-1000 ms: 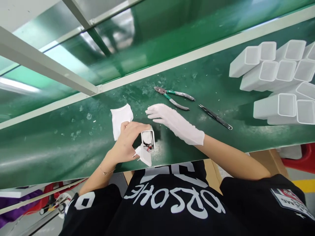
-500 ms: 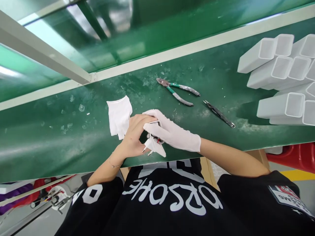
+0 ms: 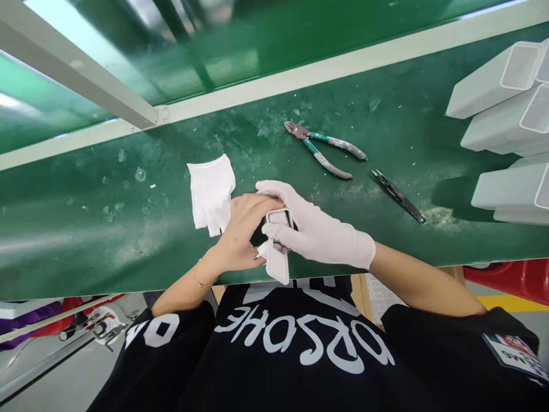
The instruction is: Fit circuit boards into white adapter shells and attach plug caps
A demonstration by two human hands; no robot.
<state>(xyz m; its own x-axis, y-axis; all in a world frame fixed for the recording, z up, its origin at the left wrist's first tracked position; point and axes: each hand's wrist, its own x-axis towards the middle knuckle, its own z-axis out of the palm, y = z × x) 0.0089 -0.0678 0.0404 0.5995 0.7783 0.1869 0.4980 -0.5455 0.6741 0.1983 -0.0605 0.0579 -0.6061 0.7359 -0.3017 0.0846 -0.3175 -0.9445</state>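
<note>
Close to the near edge of the green bench, both hands are around a white plug adapter housing. My gloved right hand wraps it from the right, with the thumb across its front. From the left, my bare left hand curls its fingers against the housing; some fingertips are hidden. A white end piece hangs below the open housing, with a bit of red wire showing between them. Just beyond my left hand, a white glove lies flat.
Diagonal cutting pliers with green-grey handles lie open beyond the hands. Black tweezers rest to their right. White rectangular tubes are stacked at far right. A pale rail and a slanting post border the back.
The end piece has turned: its metal pins, visible before, are now mostly out of sight and a flat rimmed face shows. My view has shifted slightly; pliers and tweezers appear farther right.
</note>
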